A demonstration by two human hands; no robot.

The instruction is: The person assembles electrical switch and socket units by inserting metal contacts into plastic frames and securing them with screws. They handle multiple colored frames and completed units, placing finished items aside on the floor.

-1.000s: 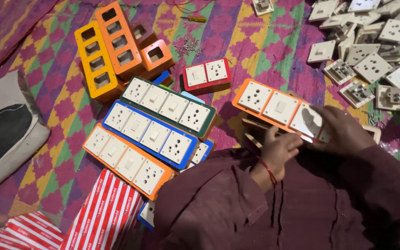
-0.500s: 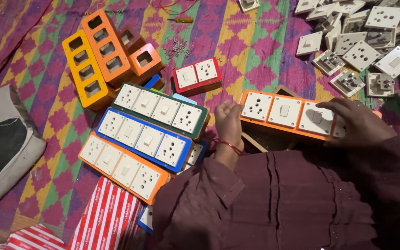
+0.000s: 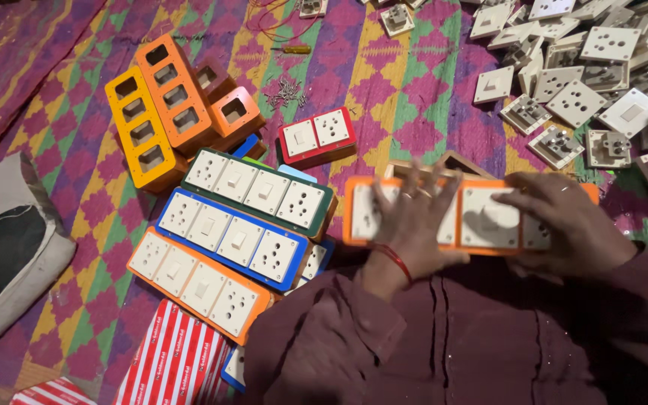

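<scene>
An orange switchboard (image 3: 481,217) with white switch and socket modules lies across my lap area, slightly blurred. My left hand (image 3: 414,225) presses flat on its left half, fingers spread, a red thread at the wrist. My right hand (image 3: 564,225) covers its right end, fingers resting on a white module. Both arms wear dark maroon sleeves.
Left of it lie finished boards: green (image 3: 260,187), blue (image 3: 230,236) and orange (image 3: 196,281). A small red board (image 3: 316,136), empty yellow (image 3: 142,129) and orange frames (image 3: 174,90), loose screws (image 3: 286,91), a pile of white modules (image 3: 586,82), red-striped boxes (image 3: 178,360), a grey cushion (image 3: 5,247).
The orange board has shifted left and closer to me. My left hand moved from its left edge onto the top face; the right hand stays at the right end.
</scene>
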